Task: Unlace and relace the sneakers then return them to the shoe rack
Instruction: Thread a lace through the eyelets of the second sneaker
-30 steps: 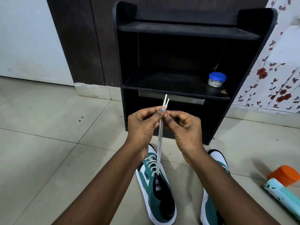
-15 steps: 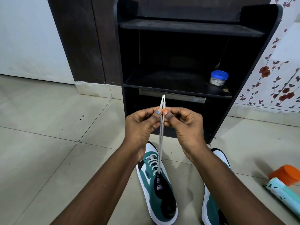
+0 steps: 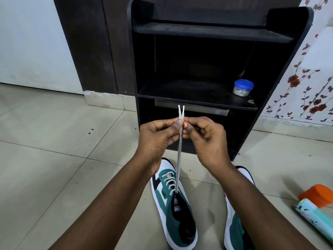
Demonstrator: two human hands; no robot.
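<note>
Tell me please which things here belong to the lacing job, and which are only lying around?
Job: left hand and right hand pinching the white lace; left sneaker; right sneaker; shoe rack.

Lying about: blue-lidded jar; orange-capped container; pale green tube.

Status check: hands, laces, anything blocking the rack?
Left hand and right hand pinch both lace ends, pulled up taut from left sneaker. Right sneaker on floor. Shoe rack holds one blue-lidded jar.
</note>
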